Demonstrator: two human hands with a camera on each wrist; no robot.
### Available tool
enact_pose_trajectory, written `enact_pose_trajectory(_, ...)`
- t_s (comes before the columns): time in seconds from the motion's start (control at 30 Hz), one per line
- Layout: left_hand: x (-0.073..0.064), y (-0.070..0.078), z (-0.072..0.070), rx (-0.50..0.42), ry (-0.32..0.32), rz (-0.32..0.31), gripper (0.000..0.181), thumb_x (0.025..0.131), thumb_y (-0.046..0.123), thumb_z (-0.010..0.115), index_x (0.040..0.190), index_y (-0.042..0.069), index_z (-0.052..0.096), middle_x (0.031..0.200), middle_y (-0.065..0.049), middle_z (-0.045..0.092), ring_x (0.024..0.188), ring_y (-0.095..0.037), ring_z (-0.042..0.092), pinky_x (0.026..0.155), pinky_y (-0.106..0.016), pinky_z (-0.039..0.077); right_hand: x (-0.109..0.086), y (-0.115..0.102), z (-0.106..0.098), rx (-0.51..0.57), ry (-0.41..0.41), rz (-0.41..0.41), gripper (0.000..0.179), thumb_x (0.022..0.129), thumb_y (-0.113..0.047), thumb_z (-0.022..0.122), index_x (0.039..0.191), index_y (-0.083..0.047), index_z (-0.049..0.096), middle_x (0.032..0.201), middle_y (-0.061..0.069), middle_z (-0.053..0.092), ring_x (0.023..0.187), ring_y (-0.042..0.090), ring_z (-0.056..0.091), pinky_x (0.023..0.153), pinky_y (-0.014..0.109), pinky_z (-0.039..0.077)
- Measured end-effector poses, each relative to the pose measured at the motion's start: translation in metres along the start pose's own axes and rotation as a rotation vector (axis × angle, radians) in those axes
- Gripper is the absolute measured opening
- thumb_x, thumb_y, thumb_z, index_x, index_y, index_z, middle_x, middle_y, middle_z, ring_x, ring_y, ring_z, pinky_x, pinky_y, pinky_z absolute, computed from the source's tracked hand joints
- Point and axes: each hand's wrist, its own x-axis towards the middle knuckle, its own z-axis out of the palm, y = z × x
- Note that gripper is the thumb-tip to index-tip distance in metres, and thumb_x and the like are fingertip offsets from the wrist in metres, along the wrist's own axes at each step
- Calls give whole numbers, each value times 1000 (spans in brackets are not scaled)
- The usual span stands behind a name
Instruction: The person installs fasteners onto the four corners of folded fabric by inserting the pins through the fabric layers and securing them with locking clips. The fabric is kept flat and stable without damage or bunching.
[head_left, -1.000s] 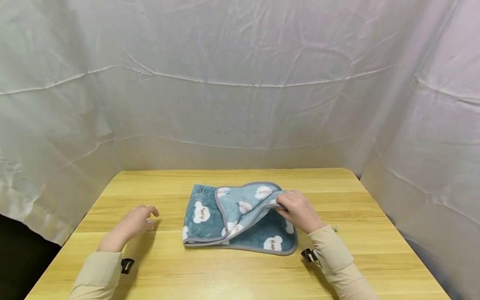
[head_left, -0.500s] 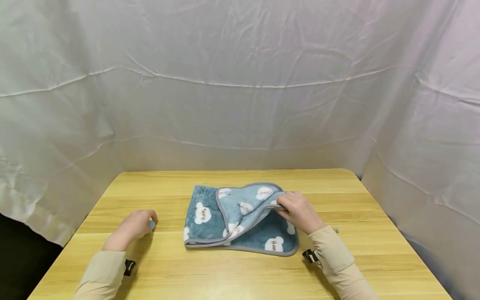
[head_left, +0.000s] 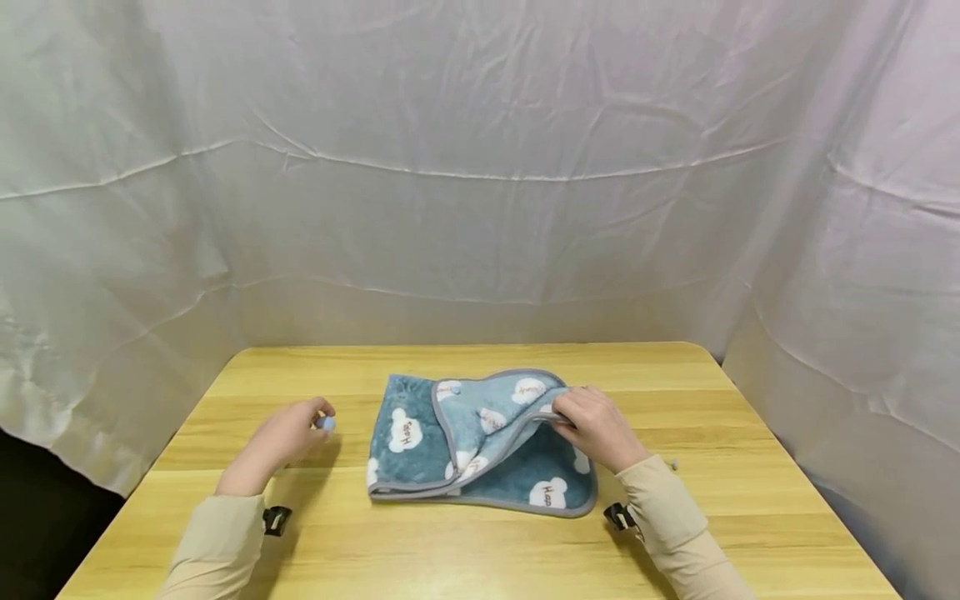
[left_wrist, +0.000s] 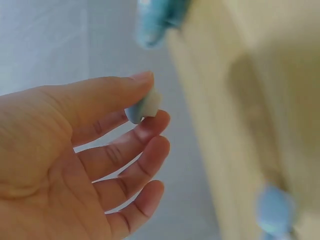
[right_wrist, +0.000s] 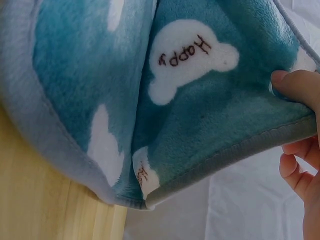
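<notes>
A folded teal fleece blanket (head_left: pixel 408 467) with white "Happy" patches and grey edging lies mid-table. My right hand (head_left: pixel 600 427) pinches its upper layer at the edge and holds that corner up, as the right wrist view also shows, with the thumb (right_wrist: pixel 292 85) on the fleece. Left of the blanket, my left hand (head_left: pixel 288 433) is raised over the table. Between its thumb and index finger it pinches a small piece (left_wrist: pixel 145 106), rounded and pale blue on one side, white on the other. A small blue dot (head_left: pixel 455 390) shows on the blanket's upper layer.
Another pale blue rounded piece (left_wrist: pixel 275 210) shows blurred on the wooden table (head_left: pixel 480 558) in the left wrist view. A tiny greyish thing (head_left: pixel 673 464) lies beside the right sleeve. White cloth (head_left: pixel 480 233) hangs behind the table and along its sides.
My left hand dips toward the table, then lifts and moves right with the small blue-and-white piece between its fingertips. The right hand and the blanket stay nearly where they were.
</notes>
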Motion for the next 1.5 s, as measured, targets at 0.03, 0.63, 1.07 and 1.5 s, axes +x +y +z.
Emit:
enact_pose_trajectory(0.03, 2, 5, -2, -17, 12, 11, 26, 91, 14, 66, 113, 1, 63, 97, -11, 69, 85, -24, 64, 72, -43, 51, 0, 0, 0, 0, -2, 1, 24, 89, -19, 67, 75, -13, 49, 67, -4, 47, 64, 10, 42, 63, 27, 37)
enact_pose_trajectory(0.63, 52, 127, 0, -314, 224, 205, 33, 92, 29, 68, 117, 8, 67, 101, -8, 70, 89, -21, 62, 72, -35, 51, -3, 2, 3, -3, 20, -10, 25, 89, -17, 68, 74, -12, 49, 67, -3, 46, 64, 11, 43, 62, 28, 36)
enact_pose_trajectory(1.07, 81, 188, 39, -576, 195, 249, 32, 96, 34, 62, 120, 13, 66, 96, -4, 68, 84, -19, 59, 69, -31, 46, -1, 1, 0, -4, 11, -4, 23, 88, -16, 69, 75, -12, 50, 67, -3, 47, 64, 12, 44, 62, 28, 36)
enact_pose_trajectory(1.5, 94, 216, 82, -834, 80, 173, 26, 97, 37, 59, 111, 15, 61, 98, -6, 73, 88, -21, 63, 78, -34, 48, 1, 0, 0, -13, 19, -12, 26, 74, -8, 76, 76, -12, 51, 67, -3, 50, 63, 12, 47, 62, 29, 38)
